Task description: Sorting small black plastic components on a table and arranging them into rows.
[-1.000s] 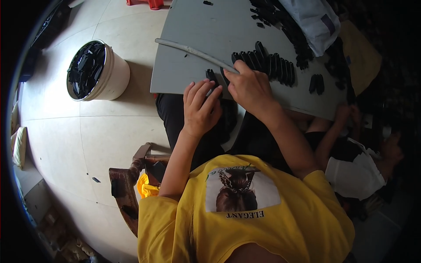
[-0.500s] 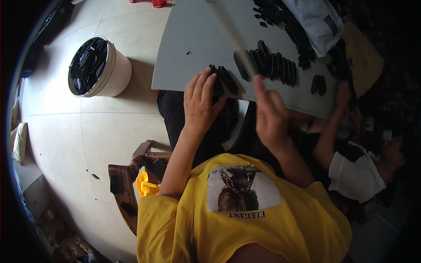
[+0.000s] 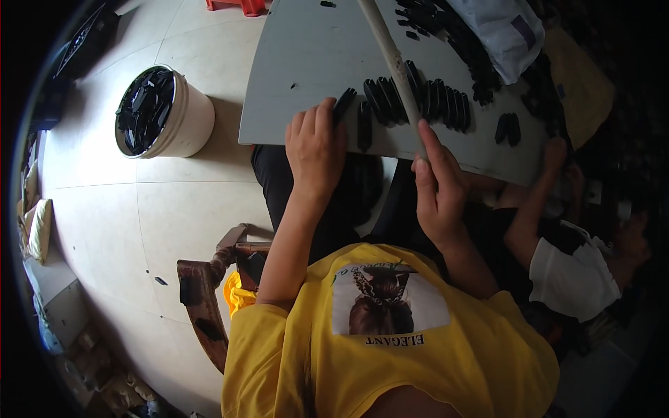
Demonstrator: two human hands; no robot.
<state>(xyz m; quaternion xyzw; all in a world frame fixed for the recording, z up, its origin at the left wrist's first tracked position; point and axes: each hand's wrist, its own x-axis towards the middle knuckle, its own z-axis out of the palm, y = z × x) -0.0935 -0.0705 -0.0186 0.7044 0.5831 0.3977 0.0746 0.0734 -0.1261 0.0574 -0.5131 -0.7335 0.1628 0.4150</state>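
My left hand (image 3: pixel 315 150) rests at the near edge of the grey table (image 3: pixel 293 49), its fingers closed over a slim black piece (image 3: pixel 343 104) that tilts up past the fingertips. Just to the right, another black piece (image 3: pixel 364 127) lies by itself on the table. A pale wooden stick (image 3: pixel 395 66) is gripped near its lower end in my right hand (image 3: pixel 440 188), with the index finger stretched along it. The stick slants up and left, crossing in front of a row of black pieces (image 3: pixel 435 103) lying side by side.
A white bucket (image 3: pixel 191 115) full of black pieces stands on the floor at left. More loose black pieces (image 3: pixel 463 56) and a white bag (image 3: pixel 498 35) lie on the table's right side. Another person's arm (image 3: pixel 529 188) reaches in at right. A wooden chair (image 3: pixel 209 299) is beside me.
The stick, blurred before, now shows sharply and leans less steeply to the left. My left fingers have curled in, and the black piece at them now tilts to the right.
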